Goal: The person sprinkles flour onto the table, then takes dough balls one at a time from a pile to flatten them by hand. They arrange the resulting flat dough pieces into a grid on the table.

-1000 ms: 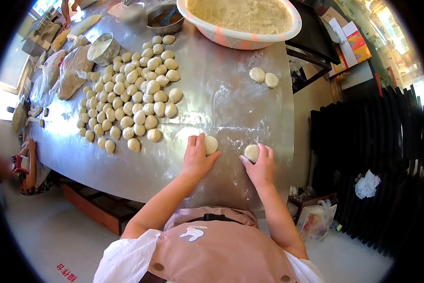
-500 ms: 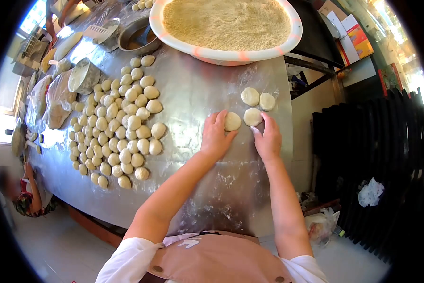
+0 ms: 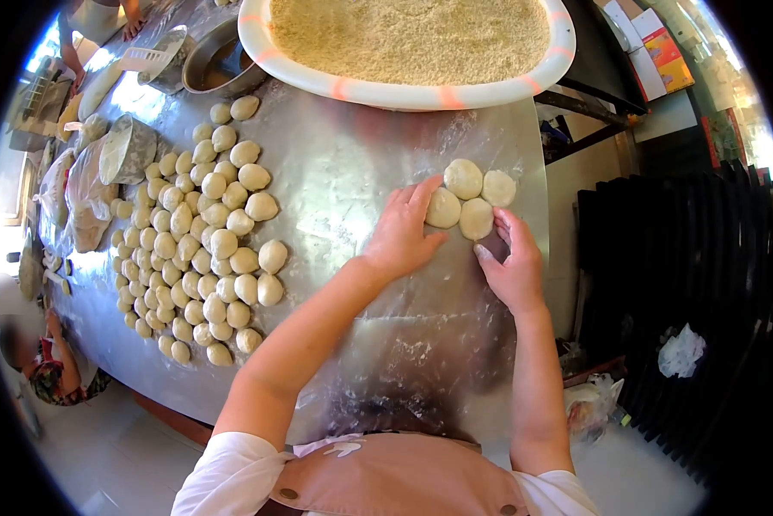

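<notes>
Four flattened dough rounds lie close together on the metal table (image 3: 335, 172). My left hand (image 3: 404, 230) touches the left round (image 3: 443, 209) with its fingertips, thumb spread away below it. Beside the lower round (image 3: 476, 219), my right hand (image 3: 514, 258) has its fingers at the right edge and the thumb apart beneath. The upper round (image 3: 463, 179) and the right round (image 3: 499, 187) rest just beyond, with no hand on them. Neither hand is closed round anything. To the left spreads a large group of dough balls (image 3: 223, 243).
A white basin (image 3: 386, 86) of yellowish crumbly powder stands at the far edge. Metal bowl (image 3: 199, 73), scoop (image 3: 128, 150) and plastic bags (image 3: 92, 193) are far left. Black racks (image 3: 670, 258) stand right. Other people are at the top left and lower left.
The left round has moved up and right with my left hand, against the others. My right hand has shifted slightly right. The view has shifted a little, too.
</notes>
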Tool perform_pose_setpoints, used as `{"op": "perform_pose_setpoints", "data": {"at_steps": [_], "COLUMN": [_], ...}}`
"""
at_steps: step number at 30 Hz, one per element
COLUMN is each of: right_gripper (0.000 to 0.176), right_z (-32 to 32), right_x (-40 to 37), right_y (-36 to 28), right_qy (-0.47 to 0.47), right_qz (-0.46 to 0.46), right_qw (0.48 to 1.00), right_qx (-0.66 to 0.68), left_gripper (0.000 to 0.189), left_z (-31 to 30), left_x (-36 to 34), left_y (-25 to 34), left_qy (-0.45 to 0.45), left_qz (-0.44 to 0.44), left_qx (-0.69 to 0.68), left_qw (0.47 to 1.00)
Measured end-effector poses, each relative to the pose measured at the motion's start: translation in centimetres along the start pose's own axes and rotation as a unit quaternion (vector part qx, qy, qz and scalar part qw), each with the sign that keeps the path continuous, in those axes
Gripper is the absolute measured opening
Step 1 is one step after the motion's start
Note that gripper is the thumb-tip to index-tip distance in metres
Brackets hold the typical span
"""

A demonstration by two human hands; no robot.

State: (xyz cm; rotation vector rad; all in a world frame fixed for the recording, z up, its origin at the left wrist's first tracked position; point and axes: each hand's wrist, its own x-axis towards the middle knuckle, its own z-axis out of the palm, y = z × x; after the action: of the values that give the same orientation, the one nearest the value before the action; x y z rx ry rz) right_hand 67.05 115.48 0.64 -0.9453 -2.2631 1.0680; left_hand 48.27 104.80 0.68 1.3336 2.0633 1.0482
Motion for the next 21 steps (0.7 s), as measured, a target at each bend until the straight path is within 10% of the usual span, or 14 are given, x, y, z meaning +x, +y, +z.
{"op": "perform_pose_setpoints", "data": {"at_steps": [11,21], "right_gripper": [0.108,0.103], "right_z": [-2.1,-4.1], "right_x": [5.1,9.1], "right_y": [-1.2,0.5], "right_qy": [-0.119,-0.258], "right_qz": [0.05,-0.047], "right_qw": [0.984,0.961], "right_qx": [-0.119,-0.081], "left_gripper": [0.111,0.101], "left_z": [-3.1,-0.6], "left_x": [5.7,2.6], "left_y": [1.3,2.1], "left_qy": [-0.202,-0.078], "left_qz": [0.076,-0.035], "left_qx": [0.135,0.055], "left_qw": [0.967,0.995]}}
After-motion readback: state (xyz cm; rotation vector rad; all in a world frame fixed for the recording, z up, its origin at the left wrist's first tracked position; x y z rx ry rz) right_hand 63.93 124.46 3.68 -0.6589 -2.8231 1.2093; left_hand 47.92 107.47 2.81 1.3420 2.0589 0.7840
